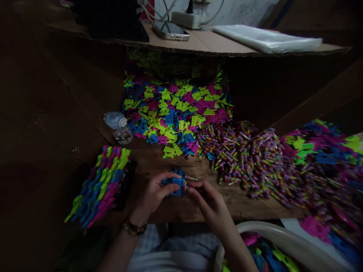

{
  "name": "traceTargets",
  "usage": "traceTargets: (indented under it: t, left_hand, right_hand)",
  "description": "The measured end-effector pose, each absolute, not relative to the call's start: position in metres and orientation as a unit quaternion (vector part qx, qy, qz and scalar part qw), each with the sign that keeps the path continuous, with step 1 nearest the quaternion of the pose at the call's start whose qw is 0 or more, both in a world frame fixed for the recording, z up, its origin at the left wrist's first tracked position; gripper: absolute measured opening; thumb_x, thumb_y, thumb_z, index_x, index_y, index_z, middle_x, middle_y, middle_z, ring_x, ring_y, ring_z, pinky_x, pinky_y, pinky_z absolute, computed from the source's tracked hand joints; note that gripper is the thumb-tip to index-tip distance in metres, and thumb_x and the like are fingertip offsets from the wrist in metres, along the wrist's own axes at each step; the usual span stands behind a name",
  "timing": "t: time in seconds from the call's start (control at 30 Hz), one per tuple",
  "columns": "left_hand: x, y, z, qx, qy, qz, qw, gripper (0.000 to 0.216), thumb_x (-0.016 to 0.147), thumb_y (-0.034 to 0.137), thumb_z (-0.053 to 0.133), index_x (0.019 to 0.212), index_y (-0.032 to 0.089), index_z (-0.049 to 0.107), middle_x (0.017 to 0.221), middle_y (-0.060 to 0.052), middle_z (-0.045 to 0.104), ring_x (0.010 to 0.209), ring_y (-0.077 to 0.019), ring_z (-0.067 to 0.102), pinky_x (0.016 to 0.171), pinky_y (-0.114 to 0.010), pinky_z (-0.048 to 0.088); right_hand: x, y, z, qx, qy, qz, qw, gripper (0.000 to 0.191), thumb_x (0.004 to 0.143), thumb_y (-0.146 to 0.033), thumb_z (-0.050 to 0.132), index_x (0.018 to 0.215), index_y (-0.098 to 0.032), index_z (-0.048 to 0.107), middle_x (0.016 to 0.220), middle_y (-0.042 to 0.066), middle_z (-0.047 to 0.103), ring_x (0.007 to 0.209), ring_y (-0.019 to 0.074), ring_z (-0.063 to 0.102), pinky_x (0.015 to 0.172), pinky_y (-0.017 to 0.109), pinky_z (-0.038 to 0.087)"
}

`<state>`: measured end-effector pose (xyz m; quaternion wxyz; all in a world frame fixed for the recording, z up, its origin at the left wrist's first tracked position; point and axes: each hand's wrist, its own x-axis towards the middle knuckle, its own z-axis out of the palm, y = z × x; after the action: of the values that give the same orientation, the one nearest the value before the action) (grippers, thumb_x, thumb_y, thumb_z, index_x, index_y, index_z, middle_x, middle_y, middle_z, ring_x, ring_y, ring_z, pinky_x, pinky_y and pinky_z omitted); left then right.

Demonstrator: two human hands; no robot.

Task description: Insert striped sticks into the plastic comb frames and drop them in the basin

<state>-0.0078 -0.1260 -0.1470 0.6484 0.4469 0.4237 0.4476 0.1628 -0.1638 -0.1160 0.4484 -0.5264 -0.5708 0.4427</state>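
My left hand point(154, 192) is closed around a small blue plastic piece point(174, 185) just above the wooden board point(241, 204). My right hand point(208, 202) pinches a thin striped stick point(190, 178) at the right side of that blue piece. Behind them lies a heap of green, pink and blue plastic pieces point(176, 109). A pile of thin multicoloured sticks point(249, 155) spreads to the right of my hands.
Rows of stacked coloured pieces point(99, 185) lie at the left. A small clear bottle point(120, 128) lies by the heap. A white basin point(286, 238) with pieces sits at lower right. A phone point(171, 32), a power strip point(187, 19) and a plastic bag point(266, 39) rest on the shelf behind.
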Motion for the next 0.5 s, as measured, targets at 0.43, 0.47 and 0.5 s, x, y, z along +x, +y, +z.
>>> traceTargets:
  t: [0.43, 0.47, 0.5]
  left_hand:
    - [0.002, -0.046, -0.181, 0.678, 0.545, 0.36, 0.337, 0.043, 0.08, 0.022, 0.058, 0.122, 0.012, 0.053, 0.137, -0.019, 0.044, 0.132, -0.0317, 0.03, 0.11, -0.049, 0.019]
    - [0.003, -0.039, -0.181, 0.689, 0.544, 0.352, 0.326, 0.048, 0.076, 0.018, 0.062, 0.123, 0.012, 0.052, 0.139, -0.018, 0.042, 0.133, -0.032, 0.027, 0.111, -0.049, 0.017]
    - [0.003, -0.034, -0.179, 0.697, 0.543, 0.343, 0.319, 0.051, 0.074, 0.016, 0.064, 0.123, 0.013, 0.052, 0.139, -0.018, 0.042, 0.133, -0.0319, 0.028, 0.111, -0.049, 0.018]
  right_hand:
    - [0.202, -0.116, -0.168, -0.621, -0.654, 0.281, 0.327, 0.008, 0.072, -0.026, 0.063, 0.073, -0.019, 0.069, 0.084, 0.012, 0.068, 0.089, 0.0304, 0.06, 0.079, 0.044, 0.045]
    - [0.204, -0.107, -0.168, -0.621, -0.669, 0.251, 0.323, 0.007, 0.072, -0.021, 0.063, 0.074, -0.019, 0.069, 0.087, 0.013, 0.067, 0.094, 0.0323, 0.058, 0.081, 0.046, 0.043]
    - [0.203, -0.097, -0.169, -0.617, -0.688, 0.216, 0.315, 0.008, 0.073, -0.018, 0.062, 0.076, -0.018, 0.07, 0.09, 0.015, 0.066, 0.096, 0.0332, 0.057, 0.082, 0.048, 0.043]
